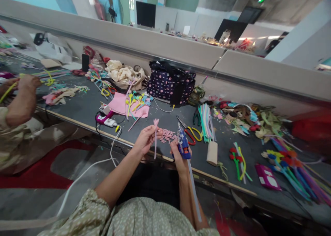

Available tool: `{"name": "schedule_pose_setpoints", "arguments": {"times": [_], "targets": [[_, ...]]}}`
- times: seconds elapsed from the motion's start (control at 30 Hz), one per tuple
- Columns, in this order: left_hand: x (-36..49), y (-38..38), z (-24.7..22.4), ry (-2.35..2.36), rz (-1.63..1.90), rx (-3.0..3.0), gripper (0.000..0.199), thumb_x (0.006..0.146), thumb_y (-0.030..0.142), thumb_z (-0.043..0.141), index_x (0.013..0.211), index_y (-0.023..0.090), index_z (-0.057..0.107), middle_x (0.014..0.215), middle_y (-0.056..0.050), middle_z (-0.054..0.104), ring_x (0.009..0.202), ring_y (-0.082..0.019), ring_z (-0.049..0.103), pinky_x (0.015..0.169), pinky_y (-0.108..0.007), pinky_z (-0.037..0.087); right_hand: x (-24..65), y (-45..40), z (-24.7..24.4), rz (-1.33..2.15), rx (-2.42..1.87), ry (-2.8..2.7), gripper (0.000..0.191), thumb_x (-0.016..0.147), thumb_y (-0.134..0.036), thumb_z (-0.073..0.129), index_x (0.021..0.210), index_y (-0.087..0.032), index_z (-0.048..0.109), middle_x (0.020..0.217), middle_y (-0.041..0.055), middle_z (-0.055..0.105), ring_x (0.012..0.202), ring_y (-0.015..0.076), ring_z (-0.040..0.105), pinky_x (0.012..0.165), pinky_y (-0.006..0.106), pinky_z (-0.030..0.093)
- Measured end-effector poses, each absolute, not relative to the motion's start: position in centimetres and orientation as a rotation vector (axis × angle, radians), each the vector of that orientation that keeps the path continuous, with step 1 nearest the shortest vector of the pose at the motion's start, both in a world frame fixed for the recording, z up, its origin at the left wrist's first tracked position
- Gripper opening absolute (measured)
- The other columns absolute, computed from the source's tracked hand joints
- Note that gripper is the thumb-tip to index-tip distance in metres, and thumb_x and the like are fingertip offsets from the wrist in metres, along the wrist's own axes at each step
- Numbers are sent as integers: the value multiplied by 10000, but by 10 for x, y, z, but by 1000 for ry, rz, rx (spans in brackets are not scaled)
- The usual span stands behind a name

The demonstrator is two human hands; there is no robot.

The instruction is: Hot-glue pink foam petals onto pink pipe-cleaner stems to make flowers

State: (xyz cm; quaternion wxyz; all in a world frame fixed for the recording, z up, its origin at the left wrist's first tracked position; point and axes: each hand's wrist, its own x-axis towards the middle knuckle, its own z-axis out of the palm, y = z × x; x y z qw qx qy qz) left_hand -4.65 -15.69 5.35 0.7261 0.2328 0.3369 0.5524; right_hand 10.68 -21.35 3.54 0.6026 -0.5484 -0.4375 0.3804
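Left hand (148,138): thumb and fingers pinched on pink stem (155,144), roughly upright near the table (144,130) edge. Right hand (179,157): fingers closed round blue glue gun (184,149), pale glue stick (193,187) out its back. Pink bits (168,135) piled on table between hands. Magenta box (268,177), far right: white label marks, too blurred to read.

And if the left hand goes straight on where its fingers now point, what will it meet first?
Probably the small pink pieces on the table. The left hand seems raised, though, so it might pass above them; its height is hard to judge from this view.
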Motion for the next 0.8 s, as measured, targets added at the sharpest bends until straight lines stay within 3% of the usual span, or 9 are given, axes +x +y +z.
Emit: {"name": "schedule_pose_setpoints", "arguments": {"times": [0.13,0.3,0.5,0.8], "targets": [[-47,-162,62,685,1106,411,46,828,129,632,801,93,621,740,-66,698,609,-119,681,607,-200,580,103,-201,38,1029,-1228,-795,328,676,-418,761,796,-171,581,836,20,670,537,90,533,479,214,434],[-45,-168,67,608,1063,378,95,871,87,545,811,87,619,742,-67,694,614,-112,682,618,-203,588,93,-196,42,1180,-1117,-783,286,688,-384,758,822,-152,660,752,6,656,502,64,497,440,186,379],[-45,-168,59,607,1057,451,31,835,122,617,821,94,616,766,-67,695,652,-127,693,631,-210,590,90,-195,43,1217,-1109,-783,283,674,-391,767,804,-164,662,647,-18,626,490,78,499,434,192,392],[-45,-167,52,651,1071,573,172,762,210,719,837,112,598,860,-83,706,701,-151,700,638,-235,591,87,-191,44,1166,-1058,-795,283,683,-366,727,756,-199,511,669,-38,534,461,55,375,426,205,342]]}}
